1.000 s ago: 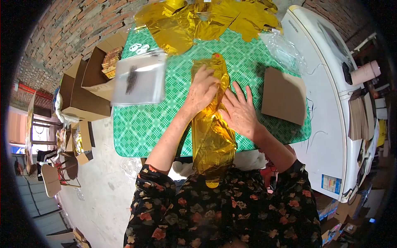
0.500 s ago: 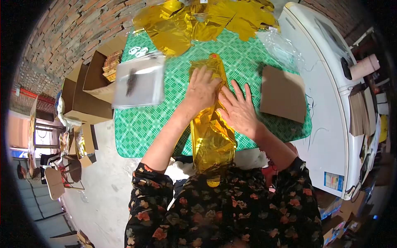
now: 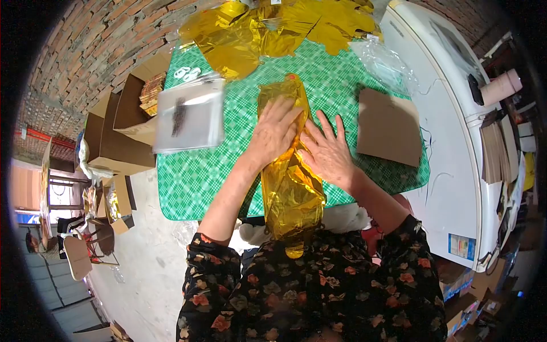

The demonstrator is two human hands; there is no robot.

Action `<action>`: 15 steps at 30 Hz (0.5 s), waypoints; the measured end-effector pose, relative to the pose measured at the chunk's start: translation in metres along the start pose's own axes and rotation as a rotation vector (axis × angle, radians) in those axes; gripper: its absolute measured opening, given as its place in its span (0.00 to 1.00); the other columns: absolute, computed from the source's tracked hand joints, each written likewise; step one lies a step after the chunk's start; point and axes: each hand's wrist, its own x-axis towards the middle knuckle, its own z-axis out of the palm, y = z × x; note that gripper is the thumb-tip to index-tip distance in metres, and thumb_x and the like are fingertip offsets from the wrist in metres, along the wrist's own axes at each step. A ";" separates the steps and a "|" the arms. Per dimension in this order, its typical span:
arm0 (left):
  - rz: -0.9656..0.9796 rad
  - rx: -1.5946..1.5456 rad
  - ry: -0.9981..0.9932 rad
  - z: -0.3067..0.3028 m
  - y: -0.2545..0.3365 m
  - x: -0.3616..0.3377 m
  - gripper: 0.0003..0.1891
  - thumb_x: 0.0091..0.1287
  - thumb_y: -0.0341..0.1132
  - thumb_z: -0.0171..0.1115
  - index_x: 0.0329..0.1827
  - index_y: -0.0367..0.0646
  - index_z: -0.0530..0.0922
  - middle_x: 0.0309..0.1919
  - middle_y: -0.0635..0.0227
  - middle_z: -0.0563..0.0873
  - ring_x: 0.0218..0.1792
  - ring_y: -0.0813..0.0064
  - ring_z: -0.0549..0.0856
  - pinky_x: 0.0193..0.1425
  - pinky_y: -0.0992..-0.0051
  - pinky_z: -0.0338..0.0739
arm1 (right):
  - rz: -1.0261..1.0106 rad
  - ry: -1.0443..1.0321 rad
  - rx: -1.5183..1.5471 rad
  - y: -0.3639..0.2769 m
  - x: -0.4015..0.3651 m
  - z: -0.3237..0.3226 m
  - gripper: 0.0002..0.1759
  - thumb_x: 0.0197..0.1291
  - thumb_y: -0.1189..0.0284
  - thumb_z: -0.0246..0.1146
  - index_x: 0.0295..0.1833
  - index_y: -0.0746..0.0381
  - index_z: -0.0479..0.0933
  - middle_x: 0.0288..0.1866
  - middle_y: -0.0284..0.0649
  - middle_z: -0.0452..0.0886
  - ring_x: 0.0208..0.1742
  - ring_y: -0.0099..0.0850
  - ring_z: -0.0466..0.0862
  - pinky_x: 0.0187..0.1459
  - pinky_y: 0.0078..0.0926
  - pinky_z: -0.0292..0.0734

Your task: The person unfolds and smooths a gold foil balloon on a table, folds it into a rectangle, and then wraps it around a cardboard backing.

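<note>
Pressing flat, left hand (image 3: 273, 131) and right hand (image 3: 327, 153) touch gold foil balloon (image 3: 289, 188).

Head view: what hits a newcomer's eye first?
The long gold foil piece runs down the middle of the green checked table, with the left hand and right hand pressed flat on it. Next comes the heap of gold foil at the table's far end.

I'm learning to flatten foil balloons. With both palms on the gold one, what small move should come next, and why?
Probably slide both palms toward the body, pressing down: the left hand and right hand lie flat on the gold foil balloon, whose near half, overhanging the table edge, looks puffed and crinkled.
</note>
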 end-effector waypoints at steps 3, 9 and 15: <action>-0.026 -0.018 0.001 0.006 -0.002 -0.001 0.24 0.79 0.37 0.53 0.77 0.42 0.74 0.78 0.50 0.72 0.82 0.46 0.65 0.87 0.48 0.53 | 0.002 0.007 0.007 0.000 0.000 0.003 0.28 0.77 0.50 0.56 0.68 0.60 0.79 0.81 0.49 0.68 0.88 0.54 0.51 0.82 0.72 0.34; -0.040 0.003 -0.022 0.010 -0.003 -0.003 0.24 0.83 0.42 0.48 0.76 0.42 0.75 0.79 0.51 0.72 0.83 0.49 0.64 0.88 0.50 0.52 | -0.001 -0.008 0.015 0.002 0.000 0.002 0.28 0.76 0.49 0.57 0.68 0.58 0.80 0.83 0.49 0.65 0.88 0.54 0.50 0.83 0.72 0.33; -0.030 0.037 -0.034 0.011 -0.004 -0.003 0.24 0.84 0.43 0.46 0.76 0.43 0.76 0.80 0.53 0.71 0.83 0.50 0.64 0.88 0.50 0.52 | 0.001 -0.043 0.041 0.000 0.001 -0.003 0.31 0.75 0.47 0.58 0.73 0.54 0.78 0.86 0.52 0.59 0.89 0.55 0.49 0.83 0.70 0.33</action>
